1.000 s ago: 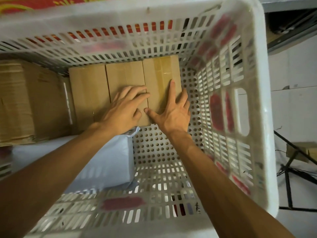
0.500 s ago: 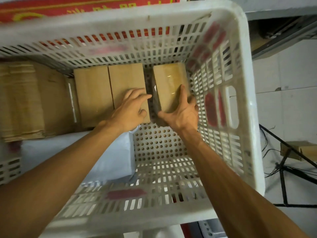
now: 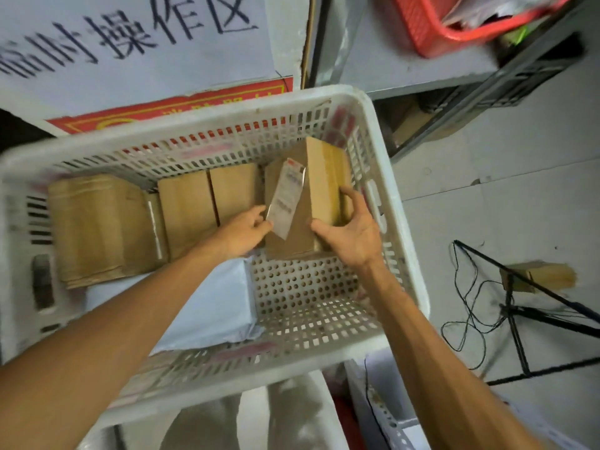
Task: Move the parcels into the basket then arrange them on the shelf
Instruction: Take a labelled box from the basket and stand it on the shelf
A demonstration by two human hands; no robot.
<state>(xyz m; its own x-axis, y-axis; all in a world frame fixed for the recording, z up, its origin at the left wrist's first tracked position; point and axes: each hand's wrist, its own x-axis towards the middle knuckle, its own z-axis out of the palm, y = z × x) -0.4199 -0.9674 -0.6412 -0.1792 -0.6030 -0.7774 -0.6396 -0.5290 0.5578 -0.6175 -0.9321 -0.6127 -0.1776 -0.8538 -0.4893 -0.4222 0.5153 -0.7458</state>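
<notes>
A white perforated basket [image 3: 394,222] holds several parcels. My right hand [image 3: 352,232] grips a small brown cardboard box [image 3: 321,186] with a white label, tilted up off the basket floor at the right end. My left hand [image 3: 242,232] touches the box's left lower edge by the label. Two more small brown boxes [image 3: 211,199] lie flat side by side to the left. A larger cardboard box [image 3: 100,225] lies at the far left. A white soft parcel [image 3: 207,310] lies under my left forearm.
A grey shelf [image 3: 406,69] with a red basket [image 3: 454,27] on it stands behind and right of the white basket. A white sign with black characters [image 3: 136,37] hangs at the back left. A black stand, cables and a small cardboard box [image 3: 539,276] are on the floor at right.
My right hand has lifted the rightmost small box and tipped it up, showing its labelled side. My left hand moved from the middle box to the lifted one. The view pulled back and up.
</notes>
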